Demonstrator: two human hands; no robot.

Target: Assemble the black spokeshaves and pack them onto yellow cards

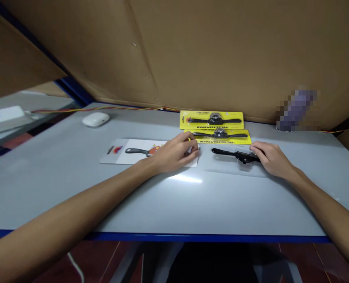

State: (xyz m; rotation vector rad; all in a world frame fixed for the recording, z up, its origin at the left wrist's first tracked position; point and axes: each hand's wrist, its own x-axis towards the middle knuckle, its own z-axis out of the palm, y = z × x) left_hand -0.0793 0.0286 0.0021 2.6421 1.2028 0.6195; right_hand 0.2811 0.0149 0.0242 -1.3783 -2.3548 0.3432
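Observation:
My right hand is closed around the right end of a black spokeshave, which lies on or just above the table with a clear plastic cover under and around it. My left hand has its fingers curled over the right part of a white packaging card. Its fingertips are beside the left end of a yellow spokeshave pack; whether they pinch anything is hidden. A dark-handled tool shows on the white card, partly covered by my hand. Behind lies a second yellow spokeshave pack.
On the grey table a white rounded case sits at the back left. A red and yellow wire runs along the back edge by the cardboard wall. A pixelated purple object stands at the back right.

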